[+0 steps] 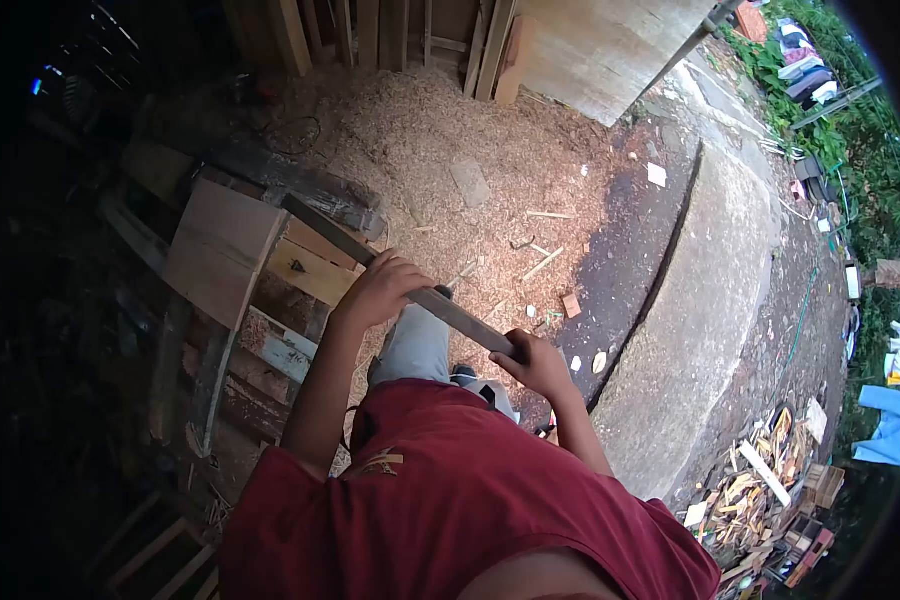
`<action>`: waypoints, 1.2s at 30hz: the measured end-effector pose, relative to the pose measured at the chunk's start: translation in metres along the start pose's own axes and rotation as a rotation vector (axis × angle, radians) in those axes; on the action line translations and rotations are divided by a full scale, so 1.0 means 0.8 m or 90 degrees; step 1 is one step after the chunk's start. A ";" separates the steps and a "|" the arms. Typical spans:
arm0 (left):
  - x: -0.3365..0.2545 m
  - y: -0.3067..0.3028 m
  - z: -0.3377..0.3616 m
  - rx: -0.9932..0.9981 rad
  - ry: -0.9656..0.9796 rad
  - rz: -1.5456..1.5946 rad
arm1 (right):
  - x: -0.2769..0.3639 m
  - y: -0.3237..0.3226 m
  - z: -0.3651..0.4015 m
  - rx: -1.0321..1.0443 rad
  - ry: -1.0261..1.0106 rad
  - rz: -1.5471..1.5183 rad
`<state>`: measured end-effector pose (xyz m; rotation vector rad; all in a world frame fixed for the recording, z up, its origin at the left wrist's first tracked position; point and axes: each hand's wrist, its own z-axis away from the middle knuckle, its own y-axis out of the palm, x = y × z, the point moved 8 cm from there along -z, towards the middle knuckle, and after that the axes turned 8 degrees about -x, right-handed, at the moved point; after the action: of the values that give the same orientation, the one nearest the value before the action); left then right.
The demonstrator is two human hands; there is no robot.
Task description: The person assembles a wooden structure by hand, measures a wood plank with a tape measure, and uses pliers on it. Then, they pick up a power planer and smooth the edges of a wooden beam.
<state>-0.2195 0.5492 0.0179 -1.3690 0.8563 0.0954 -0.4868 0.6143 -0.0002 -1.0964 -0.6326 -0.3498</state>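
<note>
A long, narrow wooden bar (460, 318) runs diagonally in front of my body, its far end reaching the workbench's wooden panel (220, 245). My left hand (385, 285) is closed over the bar near its middle. At the bar's near end my right hand (532, 362) grips it, the thumb and fingers wrapped round the wood. Beneath the bar's far part lies a yellowish board (315, 275) on the bench frame.
Sawdust (420, 130) and wood scraps cover the floor ahead. Boards (490, 50) and a large sheet (590, 50) lean at the back. A concrete slab (695, 300) lies to the right, with a scrap pile (760, 490) at lower right.
</note>
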 end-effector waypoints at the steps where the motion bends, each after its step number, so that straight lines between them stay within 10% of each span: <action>1: 0.012 -0.005 -0.021 -0.008 -0.021 0.000 | -0.001 -0.013 -0.030 0.009 0.003 -0.011; 13: 0.185 0.069 -0.345 0.175 -0.035 0.097 | -0.109 -0.103 -0.299 0.088 0.213 -0.039; 23: 0.232 0.011 -0.469 -0.059 -0.045 -0.025 | -0.107 -0.170 -0.424 0.002 0.212 -0.115; 29: 0.300 -0.004 -0.445 -0.455 -0.360 0.033 | -0.074 -0.195 -0.483 -0.012 0.123 -0.127; 32: 0.361 0.054 -0.436 -0.441 -0.618 0.607 | -0.058 -0.197 -0.512 0.004 0.072 -0.163; 36: 0.340 0.016 -0.455 -0.515 -0.698 0.793 | -0.029 -0.198 -0.558 0.070 0.070 -0.230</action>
<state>-0.2087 0.1211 -0.1345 -0.9911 0.5636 2.1154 -0.4590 0.1422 -0.0392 -0.8496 -0.7431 -0.6740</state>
